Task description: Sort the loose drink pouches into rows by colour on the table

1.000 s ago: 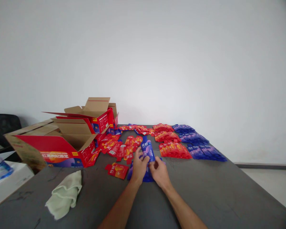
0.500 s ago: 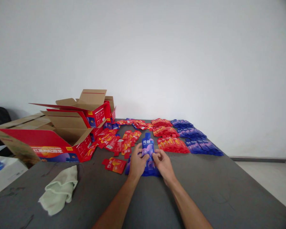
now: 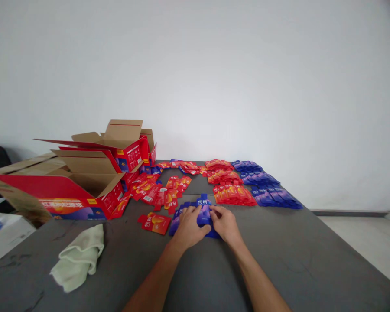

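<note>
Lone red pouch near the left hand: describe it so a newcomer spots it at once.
On the dark table, look just left of the left hand and the blue pouches beneath it. The red pouch lies flat, its neck pointing left. Unlike the overlapping red pouches behind it, it lies singly.

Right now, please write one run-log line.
left hand: over flat blue pouches | right hand: at their right edge | nearby: flat red pouch

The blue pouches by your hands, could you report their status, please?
Left hand over the blue pouches. Right hand at their right edge, grip unclear. Pouches overlapping. Red pouch close on the left.
</note>
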`<state>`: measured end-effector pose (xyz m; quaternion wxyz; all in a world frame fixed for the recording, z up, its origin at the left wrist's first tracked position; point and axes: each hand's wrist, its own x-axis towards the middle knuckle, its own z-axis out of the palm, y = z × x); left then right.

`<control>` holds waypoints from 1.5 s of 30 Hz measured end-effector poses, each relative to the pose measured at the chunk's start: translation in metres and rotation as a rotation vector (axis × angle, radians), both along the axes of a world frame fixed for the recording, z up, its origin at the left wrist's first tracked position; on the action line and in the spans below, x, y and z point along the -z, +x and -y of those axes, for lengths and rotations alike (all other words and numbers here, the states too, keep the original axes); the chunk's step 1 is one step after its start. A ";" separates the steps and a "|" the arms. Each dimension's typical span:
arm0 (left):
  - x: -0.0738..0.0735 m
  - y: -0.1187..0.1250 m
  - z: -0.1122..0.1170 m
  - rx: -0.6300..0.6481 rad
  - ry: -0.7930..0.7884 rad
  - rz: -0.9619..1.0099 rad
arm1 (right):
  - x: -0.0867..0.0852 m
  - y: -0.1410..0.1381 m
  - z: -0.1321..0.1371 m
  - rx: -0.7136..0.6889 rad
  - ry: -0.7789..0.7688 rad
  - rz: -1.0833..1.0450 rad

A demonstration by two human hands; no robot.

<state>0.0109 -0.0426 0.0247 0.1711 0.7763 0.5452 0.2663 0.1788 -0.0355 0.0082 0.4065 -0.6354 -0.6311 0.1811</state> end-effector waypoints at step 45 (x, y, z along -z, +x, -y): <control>0.023 0.009 0.017 -0.126 -0.186 -0.217 | 0.016 -0.019 0.017 -0.010 -0.333 0.430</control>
